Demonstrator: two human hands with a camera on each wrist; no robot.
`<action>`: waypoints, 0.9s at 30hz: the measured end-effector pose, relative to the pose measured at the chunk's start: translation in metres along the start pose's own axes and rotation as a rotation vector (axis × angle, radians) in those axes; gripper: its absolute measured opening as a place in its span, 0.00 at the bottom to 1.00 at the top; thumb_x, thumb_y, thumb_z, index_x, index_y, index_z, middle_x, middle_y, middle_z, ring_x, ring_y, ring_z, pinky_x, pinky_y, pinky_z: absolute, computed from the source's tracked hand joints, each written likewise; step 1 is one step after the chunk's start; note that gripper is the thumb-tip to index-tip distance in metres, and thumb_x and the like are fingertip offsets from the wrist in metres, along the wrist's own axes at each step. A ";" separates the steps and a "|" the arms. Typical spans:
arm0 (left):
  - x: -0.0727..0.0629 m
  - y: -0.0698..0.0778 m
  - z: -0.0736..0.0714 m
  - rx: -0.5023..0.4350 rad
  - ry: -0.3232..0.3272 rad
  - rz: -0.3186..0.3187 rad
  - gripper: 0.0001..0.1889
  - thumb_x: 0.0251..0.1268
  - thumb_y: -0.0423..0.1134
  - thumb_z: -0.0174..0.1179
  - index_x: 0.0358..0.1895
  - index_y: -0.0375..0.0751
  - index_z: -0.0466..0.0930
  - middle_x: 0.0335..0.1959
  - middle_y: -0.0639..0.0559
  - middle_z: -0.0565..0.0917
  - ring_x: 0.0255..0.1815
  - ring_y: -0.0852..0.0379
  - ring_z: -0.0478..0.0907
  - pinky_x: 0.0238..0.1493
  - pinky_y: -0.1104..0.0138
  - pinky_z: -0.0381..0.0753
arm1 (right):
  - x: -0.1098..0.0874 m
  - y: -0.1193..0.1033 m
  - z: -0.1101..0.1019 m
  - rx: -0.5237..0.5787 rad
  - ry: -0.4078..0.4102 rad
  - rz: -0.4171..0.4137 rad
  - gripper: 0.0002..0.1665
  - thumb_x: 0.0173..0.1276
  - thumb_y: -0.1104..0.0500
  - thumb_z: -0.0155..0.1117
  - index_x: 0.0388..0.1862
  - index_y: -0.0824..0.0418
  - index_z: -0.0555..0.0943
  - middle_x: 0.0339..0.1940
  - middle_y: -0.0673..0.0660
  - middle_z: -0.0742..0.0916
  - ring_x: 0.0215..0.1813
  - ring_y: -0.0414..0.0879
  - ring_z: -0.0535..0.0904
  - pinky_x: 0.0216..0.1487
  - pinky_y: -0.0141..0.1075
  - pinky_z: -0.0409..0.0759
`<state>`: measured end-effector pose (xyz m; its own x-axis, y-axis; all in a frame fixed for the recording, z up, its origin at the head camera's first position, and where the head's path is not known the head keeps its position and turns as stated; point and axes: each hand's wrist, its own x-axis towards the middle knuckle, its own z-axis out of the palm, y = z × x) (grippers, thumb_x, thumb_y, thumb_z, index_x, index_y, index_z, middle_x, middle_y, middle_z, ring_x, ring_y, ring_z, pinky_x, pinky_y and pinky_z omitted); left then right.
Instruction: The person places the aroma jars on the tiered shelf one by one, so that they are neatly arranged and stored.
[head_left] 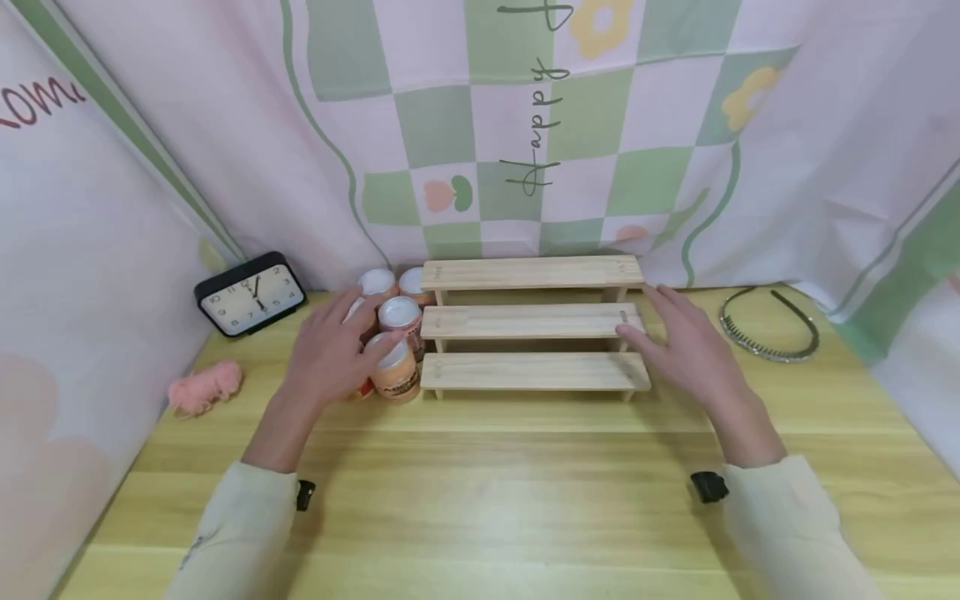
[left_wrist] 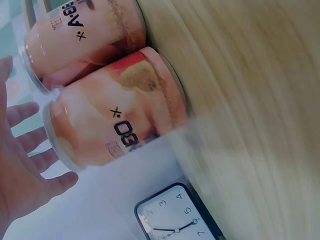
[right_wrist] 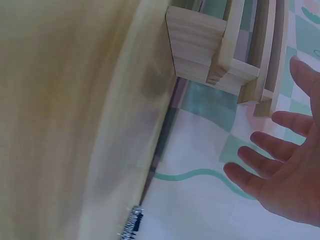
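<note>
While the left hand (head_left: 330,354) hovers at the cans (head_left: 400,379), its fingers (left_wrist: 32,140) are spread and loosely bent near the lids; whether they touch, I cannot tell. The right hand (head_left: 686,350) also has its fingers (right_wrist: 272,146) spread, beside the right end of the three-step wooden rack (head_left: 534,322); contact there is unclear too. The cans stand upright in a cluster, close by the rack's left end. The rack sits towards the back of the counter (head_left: 495,500), lowest step in front, its long edges running left to right. A wide stretch of counter lies between that front step and the person, and a narrower strip between rack and headband (head_left: 776,357), which lies near the back right. A clock (head_left: 252,294) stands at the back left; pink yarn (head_left: 205,387) lies near the left edge. A checked cloth (head_left: 510,125) hangs behind.
</note>
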<state>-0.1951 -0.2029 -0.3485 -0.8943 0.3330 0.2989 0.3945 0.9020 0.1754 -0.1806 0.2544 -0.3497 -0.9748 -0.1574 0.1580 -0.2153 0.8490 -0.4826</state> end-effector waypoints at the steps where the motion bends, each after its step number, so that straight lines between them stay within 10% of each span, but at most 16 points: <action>1: -0.001 -0.002 0.000 0.000 0.015 0.009 0.35 0.75 0.64 0.52 0.74 0.45 0.69 0.76 0.39 0.64 0.74 0.39 0.61 0.68 0.40 0.64 | -0.001 0.002 0.001 0.018 0.007 -0.004 0.52 0.75 0.35 0.56 0.83 0.65 0.51 0.80 0.74 0.56 0.77 0.74 0.51 0.71 0.70 0.51; 27: -0.031 -0.032 -0.006 -0.234 -0.066 -0.183 0.43 0.67 0.65 0.60 0.76 0.38 0.65 0.75 0.36 0.63 0.74 0.32 0.59 0.68 0.34 0.61 | -0.027 0.018 0.009 0.421 -0.199 0.201 0.54 0.71 0.42 0.67 0.80 0.70 0.53 0.76 0.75 0.63 0.72 0.73 0.63 0.66 0.67 0.66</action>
<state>-0.1784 -0.2435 -0.3576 -0.9636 0.1950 0.1827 0.2570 0.8635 0.4340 -0.1583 0.2699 -0.3703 -0.9828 -0.1398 -0.1210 0.0128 0.6014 -0.7989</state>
